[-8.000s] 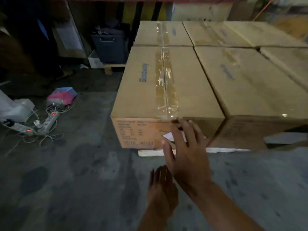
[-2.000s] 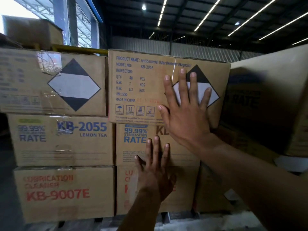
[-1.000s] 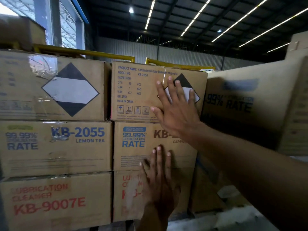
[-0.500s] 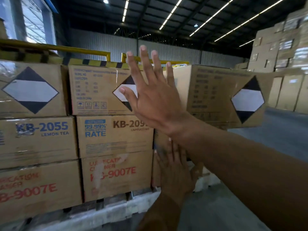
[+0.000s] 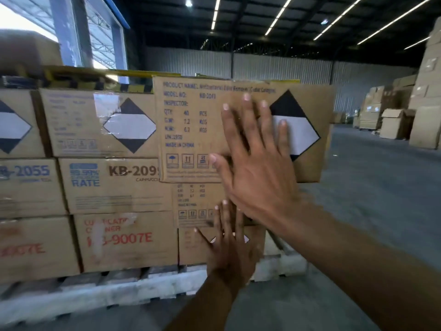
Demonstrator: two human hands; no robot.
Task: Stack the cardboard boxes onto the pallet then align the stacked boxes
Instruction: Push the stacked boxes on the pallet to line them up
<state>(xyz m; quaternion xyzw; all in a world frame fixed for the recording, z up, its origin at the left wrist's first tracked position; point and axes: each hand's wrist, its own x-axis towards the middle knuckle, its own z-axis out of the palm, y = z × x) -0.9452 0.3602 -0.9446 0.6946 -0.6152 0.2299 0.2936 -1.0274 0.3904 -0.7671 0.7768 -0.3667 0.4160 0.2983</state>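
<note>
A pale pallet carries three layers of cardboard boxes. At the right end, the top box with a black-and-white diamond label sticks out toward me past the boxes beside it. My right hand presses flat on its front face, fingers straight and spread. Below it, my left hand lies flat with straight fingers against the lower boxes of the same column.
The stack runs on to the left with KB-2099 and red-lettered 9007E boxes. A yellow rail runs behind the stack. Bare concrete floor lies to the right, with more cardboard stacks at the far right.
My view has shifted right along the stack since a second ago. My right hand came off the middle column's top box and now presses the end column's top box; my left hand followed below.
</note>
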